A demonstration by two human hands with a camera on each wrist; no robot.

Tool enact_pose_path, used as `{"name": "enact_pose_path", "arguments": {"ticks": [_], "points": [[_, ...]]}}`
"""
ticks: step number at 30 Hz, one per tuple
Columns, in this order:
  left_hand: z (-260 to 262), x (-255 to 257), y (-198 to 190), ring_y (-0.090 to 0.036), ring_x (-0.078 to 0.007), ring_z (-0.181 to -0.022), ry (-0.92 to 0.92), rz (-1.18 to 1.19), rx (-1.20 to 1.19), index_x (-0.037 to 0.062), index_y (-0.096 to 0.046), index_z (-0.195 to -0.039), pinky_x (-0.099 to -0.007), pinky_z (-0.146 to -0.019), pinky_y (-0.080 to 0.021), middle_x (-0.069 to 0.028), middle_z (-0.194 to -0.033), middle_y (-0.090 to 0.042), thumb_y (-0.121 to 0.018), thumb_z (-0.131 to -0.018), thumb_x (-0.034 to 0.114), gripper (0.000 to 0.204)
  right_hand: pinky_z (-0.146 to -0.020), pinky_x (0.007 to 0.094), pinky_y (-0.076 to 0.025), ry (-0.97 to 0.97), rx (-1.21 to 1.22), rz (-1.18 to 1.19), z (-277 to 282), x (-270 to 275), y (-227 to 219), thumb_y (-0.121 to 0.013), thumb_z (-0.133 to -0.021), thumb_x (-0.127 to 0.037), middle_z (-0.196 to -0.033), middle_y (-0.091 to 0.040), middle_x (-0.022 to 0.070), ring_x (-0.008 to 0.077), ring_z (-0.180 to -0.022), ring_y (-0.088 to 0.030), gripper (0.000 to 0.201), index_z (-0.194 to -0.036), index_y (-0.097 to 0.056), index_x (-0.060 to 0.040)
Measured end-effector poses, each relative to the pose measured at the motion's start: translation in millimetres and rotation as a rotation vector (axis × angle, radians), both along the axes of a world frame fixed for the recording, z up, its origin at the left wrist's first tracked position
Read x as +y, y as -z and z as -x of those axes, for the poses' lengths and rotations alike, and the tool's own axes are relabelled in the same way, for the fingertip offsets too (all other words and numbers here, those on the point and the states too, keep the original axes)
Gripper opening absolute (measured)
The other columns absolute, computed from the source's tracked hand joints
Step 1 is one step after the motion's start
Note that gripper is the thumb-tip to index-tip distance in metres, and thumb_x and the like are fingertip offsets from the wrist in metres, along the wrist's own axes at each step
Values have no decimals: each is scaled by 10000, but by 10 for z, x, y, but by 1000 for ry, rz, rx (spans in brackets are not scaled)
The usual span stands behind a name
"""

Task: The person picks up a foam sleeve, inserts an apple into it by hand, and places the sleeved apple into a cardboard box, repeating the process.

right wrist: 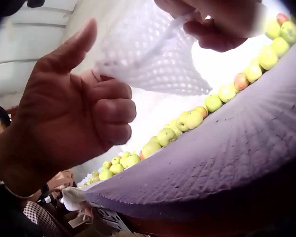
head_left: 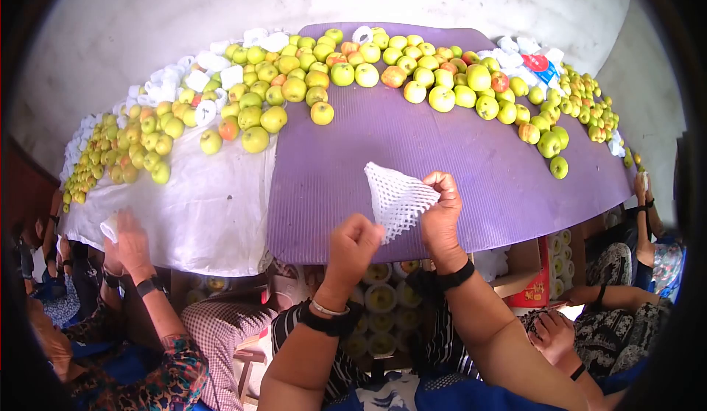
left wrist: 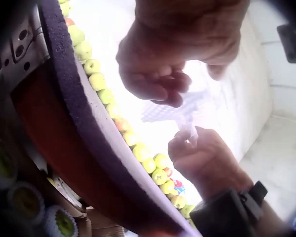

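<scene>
A white foam fruit net (head_left: 401,201) spreads between my two hands over the near edge of the purple ribbed table cover (head_left: 331,160). My right hand (head_left: 442,212) pinches one corner of it between thumb and fingers. At the lower corner is my left hand (head_left: 352,253), slightly blurred. In the right wrist view the left hand (right wrist: 84,108) has its fingers curled at the end of the net (right wrist: 153,59), while its thumb sticks up. The left wrist view shows the net faintly against the glare, between the left hand (left wrist: 177,54) and the right hand (left wrist: 202,153).
Green-yellow apples (head_left: 442,98) line the far side of the table. White foam nets (head_left: 166,83) lie heaped behind them at the left. At the left, another person's hand (head_left: 132,241) holds a white piece. Netted apples (head_left: 381,297) fill a box below the table edge.
</scene>
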State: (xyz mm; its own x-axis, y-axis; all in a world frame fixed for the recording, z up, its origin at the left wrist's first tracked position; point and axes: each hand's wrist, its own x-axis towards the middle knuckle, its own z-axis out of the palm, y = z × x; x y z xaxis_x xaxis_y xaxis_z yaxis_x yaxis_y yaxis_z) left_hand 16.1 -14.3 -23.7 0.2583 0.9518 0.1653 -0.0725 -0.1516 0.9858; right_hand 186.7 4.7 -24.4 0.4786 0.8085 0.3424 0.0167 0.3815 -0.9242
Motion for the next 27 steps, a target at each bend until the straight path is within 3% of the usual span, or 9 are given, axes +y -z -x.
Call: {"name": "enact_pose_path", "arguments": {"ticks": [1, 3, 9, 12, 14, 16, 19, 22, 27], "points": [[24, 15, -24, -493, -83, -588, -1, 1, 0, 57, -494, -729, -222, -518, -408, -18, -674, -525, -613, -842, 235, 242, -688, 212, -402, -1, 0, 1, 10, -21, -35, -510, -655, 194, -777, -464, -10, 70, -764, -444, 316, -846, -486, -57], [96, 69, -124, -581, -145, -693, -17, 438, -382, 38, -544, -884, -276, -629, -486, -37, -765, -584, -556, -882, 346, 308, -714, 221, -426, -81, 31, -45, 51, -94, -145, -364, -611, 223, -843, -509, 23, 104, -778, -487, 384, -847, -503, -47], [-13, 84, -212, -594, -208, -889, 128, 422, -724, -2, -474, -1166, -370, -819, -466, -69, -961, -597, -544, -889, 256, 385, -773, 280, -432, -265, -542, -135, 181, -243, -253, -469, -627, 117, -957, -503, 104, 219, -868, -525, 312, -878, -554, -46], [94, 186, -12, -594, -188, -889, 76, 440, -829, -24, -507, -1110, -318, -758, -487, -81, -1011, -588, -549, -875, 151, 296, -816, 303, -420, -512, -582, -151, 190, -243, -279, -516, -634, 62, -979, -499, 116, 247, -915, -517, 316, -925, -567, -49], [149, 187, -60, -595, -189, -885, 19, 424, -774, -22, -510, -1115, -325, -776, -482, -86, -1004, -596, -555, -863, 130, 298, -850, 304, -410, -639, -645, -154, 167, -218, -281, -515, -651, 58, -1018, -496, 112, 237, -951, -511, 323, -954, -558, -45], [152, 153, -135, -595, -191, -882, -34, 411, -722, -19, -513, -1120, -332, -794, -478, -92, -997, -605, -562, -850, 109, 303, -952, 308, -353, -726, 27, 61, 120, -204, -261, -591, -698, -6, -1177, -462, 115, 227, -1113, -456, 494, -1178, -470, -26], [98, 90, -200, -595, -173, -874, -102, 278, -510, -26, -551, -1073, -315, -769, -483, -91, -981, -610, -552, -855, 90, 246, -1031, 336, -279, -818, 230, 85, 159, -208, -301, -706, -697, -111, -1326, -374, 127, 244, -1255, -347, 797, -1353, -268, -1], [49, 45, -176, -597, -168, -889, -98, 215, -384, -38, -568, -1060, -313, -769, -487, -96, -989, -618, -536, -864, 77, 230, -1035, 354, -282, -806, -135, 246, 289, -258, -240, -777, -649, -174, -1372, -340, 158, 266, -1288, -316, 1002, -1408, -145, -6], [43, 33, -168, -603, -196, -910, -4, 302, -626, -54, -562, -1083, -326, -805, -487, -121, -1006, -624, -479, -897, 112, 263, -986, 334, -349, -772, -346, 367, 352, -248, -159, -769, -658, -159, -1284, -440, 159, 243, -1204, -418, 894, -1370, -254, 8]]}}
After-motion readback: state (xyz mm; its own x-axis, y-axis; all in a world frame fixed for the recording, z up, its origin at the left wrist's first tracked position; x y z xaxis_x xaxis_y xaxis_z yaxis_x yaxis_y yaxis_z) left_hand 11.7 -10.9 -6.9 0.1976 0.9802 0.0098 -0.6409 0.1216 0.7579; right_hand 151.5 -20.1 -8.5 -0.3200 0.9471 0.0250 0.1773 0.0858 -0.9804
